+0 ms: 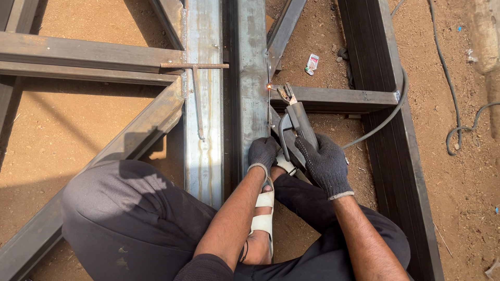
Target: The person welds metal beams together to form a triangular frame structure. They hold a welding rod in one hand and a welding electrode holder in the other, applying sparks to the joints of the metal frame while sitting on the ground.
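The right hand (325, 164), in a dark knit glove, is wrapped around the grey welding electrode holder (297, 122), whose rod tip glows orange against the upright steel beam (252, 78). Just left of the holder, the gloved left hand (263, 152) rests with curled fingers on that beam's lower end. Above and right of the beam, a small white and red packet (312, 63) lies on the dirt floor (458, 182).

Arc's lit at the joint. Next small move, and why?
Probably feed the rod slowly along the seam. Its glowing tip sits where the cross bar meets the beam; the right hand grips the holder, the left hand steadies the rod's lower end.
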